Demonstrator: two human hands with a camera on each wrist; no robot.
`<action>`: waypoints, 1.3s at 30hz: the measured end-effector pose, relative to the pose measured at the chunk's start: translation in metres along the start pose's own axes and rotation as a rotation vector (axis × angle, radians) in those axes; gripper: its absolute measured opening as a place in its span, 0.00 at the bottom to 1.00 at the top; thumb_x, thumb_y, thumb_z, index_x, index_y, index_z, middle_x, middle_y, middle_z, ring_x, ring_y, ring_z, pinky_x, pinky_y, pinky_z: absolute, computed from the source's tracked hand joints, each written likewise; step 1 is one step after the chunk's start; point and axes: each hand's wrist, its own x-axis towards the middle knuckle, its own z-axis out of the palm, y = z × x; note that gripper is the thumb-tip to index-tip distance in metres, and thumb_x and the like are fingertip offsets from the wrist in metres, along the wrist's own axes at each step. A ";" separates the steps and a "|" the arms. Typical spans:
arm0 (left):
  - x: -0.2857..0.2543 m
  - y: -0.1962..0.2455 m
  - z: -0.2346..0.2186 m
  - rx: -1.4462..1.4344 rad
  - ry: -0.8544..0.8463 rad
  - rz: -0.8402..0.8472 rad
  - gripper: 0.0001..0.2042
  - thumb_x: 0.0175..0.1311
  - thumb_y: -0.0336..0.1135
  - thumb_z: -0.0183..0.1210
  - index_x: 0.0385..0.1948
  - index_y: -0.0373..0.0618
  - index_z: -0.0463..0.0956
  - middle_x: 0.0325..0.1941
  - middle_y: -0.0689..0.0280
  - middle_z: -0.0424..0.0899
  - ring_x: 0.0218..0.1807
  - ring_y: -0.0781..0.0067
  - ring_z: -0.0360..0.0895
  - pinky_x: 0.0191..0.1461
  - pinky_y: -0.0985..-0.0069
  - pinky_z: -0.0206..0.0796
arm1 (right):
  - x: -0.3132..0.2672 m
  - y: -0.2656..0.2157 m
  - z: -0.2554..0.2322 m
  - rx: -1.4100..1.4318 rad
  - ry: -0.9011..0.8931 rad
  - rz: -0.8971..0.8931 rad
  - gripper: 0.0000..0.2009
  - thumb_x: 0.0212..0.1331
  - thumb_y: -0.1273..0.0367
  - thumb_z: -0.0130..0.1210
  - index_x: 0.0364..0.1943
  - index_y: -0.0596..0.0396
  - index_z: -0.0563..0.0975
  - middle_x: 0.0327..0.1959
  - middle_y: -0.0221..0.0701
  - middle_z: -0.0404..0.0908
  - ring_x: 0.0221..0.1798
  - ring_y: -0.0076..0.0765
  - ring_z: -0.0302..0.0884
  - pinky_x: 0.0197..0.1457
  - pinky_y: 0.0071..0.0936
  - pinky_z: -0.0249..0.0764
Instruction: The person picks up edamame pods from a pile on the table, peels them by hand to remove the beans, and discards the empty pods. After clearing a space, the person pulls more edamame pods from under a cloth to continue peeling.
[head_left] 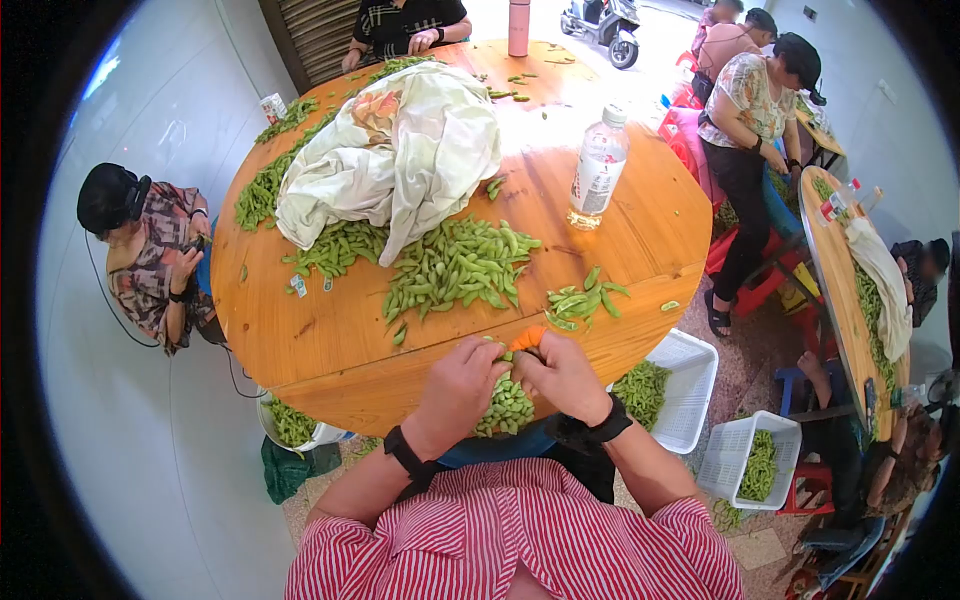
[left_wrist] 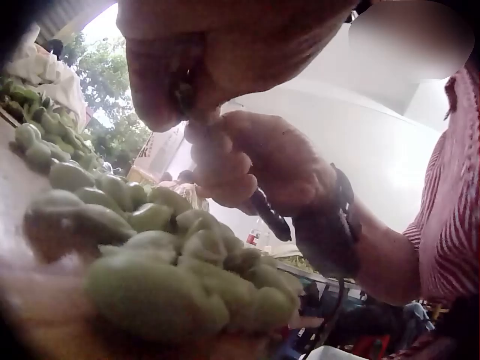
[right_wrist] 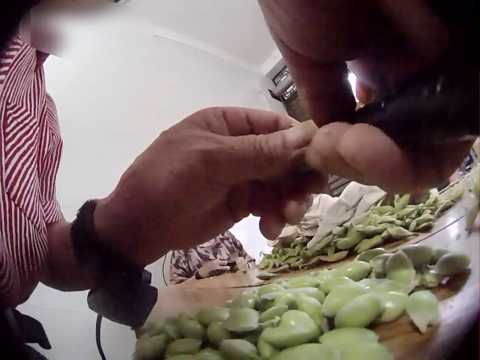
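Green edamame pod (head_left: 527,350), mostly hidden, sits pinched between both hands at the near edge of the round wooden bench (head_left: 330,340), right over the pile of shelled or trimmed green pods (head_left: 507,404) at the person's lap edge.

Left hand (head_left: 458,390): fingers curled, thumb and forefinger tips pinching the pod end, seen in the right wrist view (right_wrist: 217,180). Right hand (head_left: 566,376): grip closed around orange-handled small scissors (head_left: 526,338); dark blade or handle pokes out below the fist in the left wrist view (left_wrist: 270,216). Can't tell if the blades are open.

Progress, judging by the piles: early to middle.
- Done: near pile by the hands, decent heap.
- Left: large spread of untrimmed green pods (head_left: 455,265) mid-bench, small loose cluster of pods (head_left: 580,298) to the right, more along the left rim (head_left: 262,190) and under the crumpled white cloth sack (head_left: 400,150). Most of the stock looks untouched.

Containers:
- White slotted plastic basket (head_left: 690,385) on the floor to the right, green pods heaped at its left side.
- Second smaller white basket (head_left: 735,455) further right, partly filled with pods.
- Pale basin (head_left: 318,436) under the bench left, pods inside.
- Clear plastic water bottle (head_left: 598,170) upright on the bench, low liquid level.
- Pink tumbler (head_left: 518,28) at the far edge.
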 end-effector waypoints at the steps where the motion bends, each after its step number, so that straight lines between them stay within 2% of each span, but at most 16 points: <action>1: 0.000 0.000 0.000 0.010 0.002 0.003 0.09 0.58 0.24 0.61 0.38 0.35 0.74 0.36 0.53 0.78 0.36 0.50 0.78 0.38 0.66 0.72 | 0.001 0.002 0.001 -0.033 0.033 -0.020 0.09 0.59 0.70 0.53 0.28 0.65 0.75 0.19 0.35 0.77 0.23 0.28 0.76 0.28 0.28 0.71; 4: -0.001 0.000 0.000 0.024 -0.007 -0.004 0.08 0.59 0.25 0.60 0.39 0.36 0.74 0.36 0.53 0.78 0.37 0.49 0.78 0.38 0.64 0.72 | 0.004 0.010 0.004 -0.203 0.117 -0.176 0.10 0.57 0.69 0.54 0.28 0.66 0.75 0.18 0.43 0.75 0.22 0.34 0.75 0.28 0.33 0.70; 7: -0.002 -0.003 0.002 -0.011 -0.009 -0.038 0.07 0.62 0.28 0.58 0.39 0.36 0.74 0.35 0.54 0.78 0.36 0.52 0.78 0.37 0.65 0.71 | 0.005 0.013 0.003 -0.243 0.106 -0.180 0.11 0.56 0.69 0.54 0.29 0.67 0.74 0.19 0.47 0.73 0.22 0.39 0.76 0.28 0.37 0.69; 9: -0.004 -0.009 0.006 -0.047 0.002 -0.062 0.07 0.64 0.29 0.57 0.39 0.35 0.74 0.32 0.55 0.78 0.34 0.55 0.78 0.36 0.67 0.71 | 0.007 0.019 0.002 -0.197 0.077 -0.154 0.10 0.57 0.69 0.54 0.30 0.66 0.74 0.19 0.44 0.75 0.23 0.36 0.76 0.27 0.34 0.69; 11: -0.009 -0.017 0.010 -0.467 -0.100 -0.506 0.07 0.69 0.31 0.53 0.39 0.36 0.75 0.27 0.63 0.77 0.29 0.70 0.77 0.32 0.75 0.69 | 0.007 0.018 -0.001 -0.152 0.047 -0.126 0.10 0.59 0.69 0.54 0.31 0.65 0.75 0.19 0.40 0.76 0.23 0.32 0.76 0.27 0.31 0.70; 13: -0.005 -0.015 0.004 -0.618 -0.126 -0.619 0.08 0.71 0.32 0.52 0.39 0.37 0.75 0.26 0.68 0.77 0.28 0.78 0.74 0.31 0.79 0.67 | 0.007 0.008 -0.005 0.074 -0.107 0.042 0.05 0.63 0.71 0.52 0.36 0.59 0.76 0.25 0.25 0.79 0.24 0.17 0.74 0.29 0.17 0.71; 14: -0.003 -0.014 0.001 -0.768 -0.152 -0.731 0.08 0.72 0.34 0.52 0.39 0.38 0.75 0.26 0.73 0.76 0.26 0.86 0.72 0.30 0.84 0.66 | 0.008 0.009 -0.006 0.074 -0.108 0.041 0.05 0.63 0.71 0.52 0.36 0.59 0.76 0.25 0.25 0.79 0.24 0.17 0.74 0.29 0.17 0.71; 17: 0.001 -0.017 -0.004 -0.914 -0.172 -0.791 0.09 0.72 0.34 0.52 0.39 0.38 0.76 0.27 0.71 0.77 0.27 0.84 0.73 0.31 0.84 0.68 | 0.013 0.011 -0.008 0.164 -0.156 0.090 0.05 0.63 0.71 0.52 0.36 0.59 0.76 0.26 0.25 0.79 0.24 0.18 0.73 0.30 0.17 0.72; 20: 0.006 -0.014 -0.010 -0.887 -0.226 -0.819 0.08 0.71 0.32 0.52 0.40 0.36 0.76 0.27 0.70 0.78 0.27 0.84 0.74 0.32 0.84 0.68 | 0.014 0.005 -0.008 0.092 -0.175 0.056 0.08 0.63 0.69 0.51 0.36 0.60 0.76 0.25 0.24 0.78 0.25 0.17 0.74 0.27 0.18 0.72; 23: 0.003 -0.016 -0.010 -0.906 -0.244 -0.835 0.08 0.69 0.31 0.53 0.40 0.36 0.76 0.28 0.70 0.79 0.28 0.83 0.74 0.33 0.84 0.68 | 0.013 0.002 -0.005 -0.018 -0.110 0.044 0.09 0.60 0.69 0.52 0.34 0.64 0.77 0.23 0.32 0.79 0.24 0.27 0.77 0.27 0.25 0.72; 25: 0.004 -0.015 -0.011 -0.890 -0.241 -0.855 0.07 0.69 0.31 0.53 0.40 0.36 0.76 0.28 0.70 0.78 0.27 0.83 0.74 0.32 0.84 0.68 | 0.014 0.004 -0.002 -0.294 -0.008 -0.145 0.11 0.57 0.69 0.53 0.29 0.67 0.76 0.23 0.47 0.77 0.25 0.47 0.78 0.29 0.36 0.73; 29: 0.004 -0.014 -0.012 -0.850 -0.246 -0.905 0.07 0.67 0.31 0.54 0.38 0.36 0.76 0.26 0.71 0.78 0.26 0.83 0.74 0.30 0.83 0.68 | 0.014 0.007 0.000 -0.568 0.047 -0.269 0.11 0.56 0.68 0.56 0.29 0.66 0.76 0.20 0.46 0.76 0.22 0.40 0.76 0.28 0.35 0.71; 31: 0.004 -0.014 -0.010 -0.809 -0.240 -0.914 0.07 0.66 0.31 0.55 0.37 0.36 0.77 0.25 0.71 0.78 0.25 0.83 0.73 0.29 0.83 0.67 | 0.013 0.003 0.004 -0.595 0.051 -0.270 0.12 0.55 0.68 0.56 0.26 0.68 0.74 0.24 0.55 0.76 0.30 0.62 0.77 0.33 0.47 0.73; 33: 0.003 -0.016 -0.008 -0.766 -0.234 -0.922 0.08 0.65 0.32 0.56 0.36 0.36 0.77 0.25 0.71 0.78 0.24 0.83 0.72 0.28 0.83 0.66 | 0.012 0.000 0.004 -0.642 0.066 -0.270 0.13 0.55 0.67 0.57 0.25 0.67 0.74 0.23 0.55 0.76 0.30 0.62 0.77 0.33 0.48 0.73; 35: -0.001 -0.022 -0.004 -0.452 -0.208 -0.732 0.09 0.64 0.34 0.58 0.34 0.35 0.78 0.24 0.70 0.79 0.23 0.82 0.71 0.28 0.81 0.64 | 0.011 -0.001 0.004 -0.689 0.080 -0.272 0.13 0.56 0.66 0.57 0.25 0.67 0.74 0.23 0.54 0.76 0.29 0.62 0.77 0.34 0.48 0.73; 39: -0.008 -0.030 -0.004 -0.244 -0.147 -0.534 0.11 0.62 0.36 0.59 0.33 0.35 0.78 0.24 0.68 0.79 0.24 0.81 0.71 0.28 0.78 0.64 | 0.015 0.007 -0.004 -0.596 0.175 -0.282 0.14 0.57 0.64 0.59 0.27 0.65 0.75 0.22 0.53 0.76 0.29 0.61 0.77 0.32 0.47 0.73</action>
